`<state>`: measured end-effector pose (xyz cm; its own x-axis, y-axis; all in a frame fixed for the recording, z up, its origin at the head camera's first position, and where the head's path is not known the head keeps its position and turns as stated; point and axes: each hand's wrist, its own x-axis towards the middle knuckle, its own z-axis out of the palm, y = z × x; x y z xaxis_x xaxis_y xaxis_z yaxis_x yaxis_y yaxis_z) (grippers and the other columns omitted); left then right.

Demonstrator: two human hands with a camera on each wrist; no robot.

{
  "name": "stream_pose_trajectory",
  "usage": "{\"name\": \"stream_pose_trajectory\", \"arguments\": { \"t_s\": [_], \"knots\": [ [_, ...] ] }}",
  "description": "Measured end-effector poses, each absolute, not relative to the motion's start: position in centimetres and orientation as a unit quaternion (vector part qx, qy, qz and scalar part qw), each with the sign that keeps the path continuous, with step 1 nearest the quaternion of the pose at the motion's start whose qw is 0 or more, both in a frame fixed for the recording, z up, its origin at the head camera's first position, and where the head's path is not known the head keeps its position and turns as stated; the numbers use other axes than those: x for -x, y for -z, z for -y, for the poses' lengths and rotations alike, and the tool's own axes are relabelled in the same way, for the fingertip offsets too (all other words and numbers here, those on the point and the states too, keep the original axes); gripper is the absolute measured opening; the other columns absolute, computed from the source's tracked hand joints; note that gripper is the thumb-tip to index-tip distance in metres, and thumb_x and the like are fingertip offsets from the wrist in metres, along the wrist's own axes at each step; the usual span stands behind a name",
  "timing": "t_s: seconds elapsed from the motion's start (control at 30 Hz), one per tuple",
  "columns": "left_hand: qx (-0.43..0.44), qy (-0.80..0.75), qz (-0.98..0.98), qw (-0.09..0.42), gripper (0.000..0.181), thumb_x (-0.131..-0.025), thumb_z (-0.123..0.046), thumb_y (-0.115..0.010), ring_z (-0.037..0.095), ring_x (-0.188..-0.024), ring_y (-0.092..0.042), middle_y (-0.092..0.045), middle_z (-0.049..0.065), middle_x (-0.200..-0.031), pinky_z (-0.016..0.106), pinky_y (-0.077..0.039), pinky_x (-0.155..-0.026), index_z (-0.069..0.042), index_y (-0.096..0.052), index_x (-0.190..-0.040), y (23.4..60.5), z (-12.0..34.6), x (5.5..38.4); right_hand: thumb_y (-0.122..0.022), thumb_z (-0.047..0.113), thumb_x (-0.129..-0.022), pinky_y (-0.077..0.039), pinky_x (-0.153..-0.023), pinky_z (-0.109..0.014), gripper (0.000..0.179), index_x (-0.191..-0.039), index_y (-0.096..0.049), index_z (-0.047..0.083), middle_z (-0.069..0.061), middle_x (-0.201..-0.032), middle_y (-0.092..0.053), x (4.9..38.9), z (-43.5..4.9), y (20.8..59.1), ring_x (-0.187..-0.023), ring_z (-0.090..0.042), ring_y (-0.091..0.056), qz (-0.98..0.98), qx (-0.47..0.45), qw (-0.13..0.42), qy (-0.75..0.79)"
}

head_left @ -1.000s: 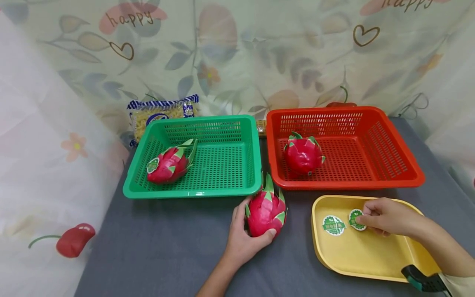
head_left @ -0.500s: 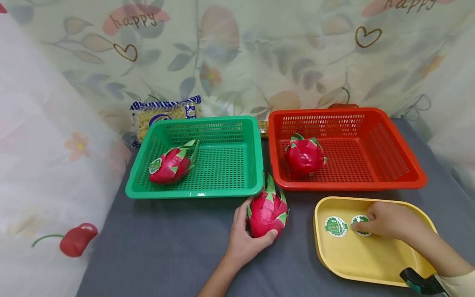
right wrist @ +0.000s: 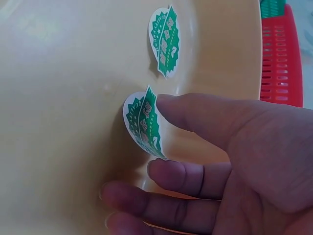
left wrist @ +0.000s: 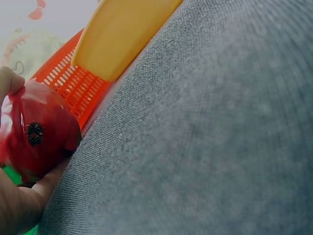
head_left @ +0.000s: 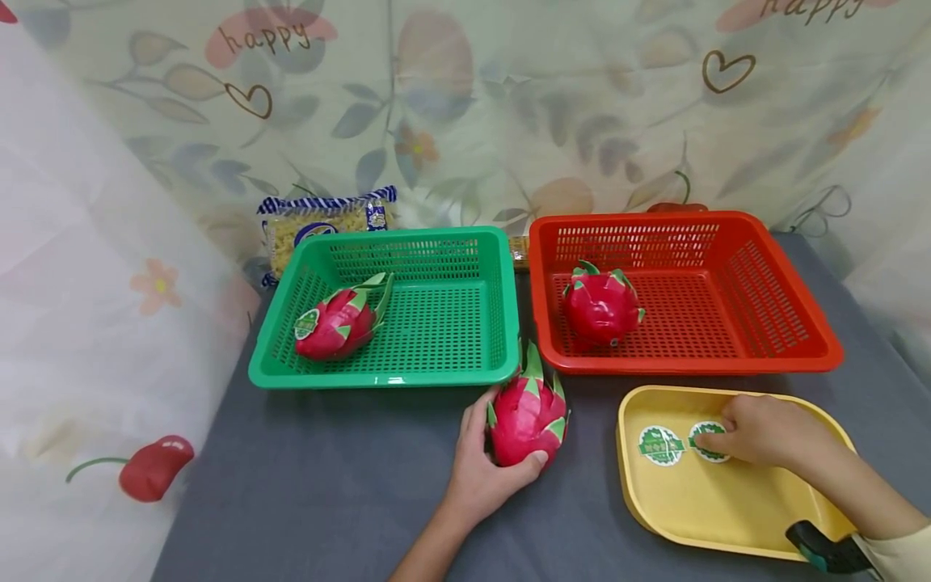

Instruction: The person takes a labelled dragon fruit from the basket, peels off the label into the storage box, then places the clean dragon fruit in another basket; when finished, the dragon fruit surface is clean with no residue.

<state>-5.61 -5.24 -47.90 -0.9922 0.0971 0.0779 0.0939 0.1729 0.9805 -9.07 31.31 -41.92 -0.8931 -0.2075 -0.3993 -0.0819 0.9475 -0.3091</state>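
Observation:
My left hand (head_left: 476, 465) holds a pink dragon fruit (head_left: 525, 416) on the grey cloth, thumb in front and fingers along its left side. The left wrist view shows the dark blossom end of this dragon fruit (left wrist: 39, 129). Over the yellow tray (head_left: 698, 517), my right hand (head_left: 767, 428) pinches a round green-and-white sticker (head_left: 709, 441) at its edges between thumb and forefinger. In the right wrist view this sticker (right wrist: 143, 122) is bowed, the other fingers spread below it. A second, similar sticker (head_left: 660, 445) lies to its left in the tray.
Behind the left hand stands a green basket (head_left: 385, 380) with a stickered dragon fruit (head_left: 338, 327). A red basket (head_left: 691, 364) beside it holds an unstickered-looking dragon fruit (head_left: 602, 307). A pasta bag (head_left: 327, 218) leans behind, against the patterned curtain (head_left: 451, 105).
My right hand has lowered the sticker from a raised, tilted pose toward the tray floor. My left hand keeps its hold on the dragon fruit. The head view has shifted slightly.

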Motion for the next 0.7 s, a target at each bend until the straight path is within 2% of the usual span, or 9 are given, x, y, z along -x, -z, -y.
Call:
{"name": "stream_pose_trajectory", "arguments": {
  "t_s": [0.37, 0.57, 0.7],
  "knots": [
    [-0.065, -0.634, -0.77, 0.0, 0.093, -0.07, -0.026, -0.089, 0.02, -0.125, -0.047, -0.045, -0.006, -0.139, 0.034, -0.057, -0.083, -0.028, -0.04, -0.15, 48.26, 5.24, 5.7, -0.075, 0.048, -0.084, -0.019, -0.049, -0.025, 0.054, -0.05, -0.041, 0.021, 0.01, -0.048, -0.028, 9.23, -31.18, 42.34, -0.047, -0.007, -0.024, -0.963, 0.078, 0.224, 0.123],
    [-0.066, -0.628, -0.776, -0.004, 0.094, -0.07, -0.028, -0.089, 0.019, -0.124, -0.047, -0.045, -0.006, -0.138, 0.034, -0.056, -0.084, -0.029, -0.04, -0.15, 48.2, 5.25, 5.73, -0.07, 0.053, -0.083, -0.024, -0.05, -0.03, 0.053, -0.056, -0.04, 0.02, 0.006, -0.054, -0.035, 9.38, -30.92, 42.11, -0.049, -0.012, -0.032, -0.972, 0.069, 0.212, 0.073],
    [-0.067, -0.628, -0.775, 0.0, 0.095, -0.069, -0.028, -0.089, 0.018, -0.124, -0.047, -0.044, -0.007, -0.139, 0.032, -0.056, -0.083, -0.028, -0.039, -0.15, 48.13, 5.19, 5.65, -0.067, 0.055, -0.083, -0.028, -0.051, -0.033, 0.05, -0.061, -0.042, 0.018, 0.001, -0.061, -0.041, 9.62, -30.66, 41.7, -0.052, -0.015, -0.039, -0.971, 0.051, 0.23, 0.045]
  ]
}}
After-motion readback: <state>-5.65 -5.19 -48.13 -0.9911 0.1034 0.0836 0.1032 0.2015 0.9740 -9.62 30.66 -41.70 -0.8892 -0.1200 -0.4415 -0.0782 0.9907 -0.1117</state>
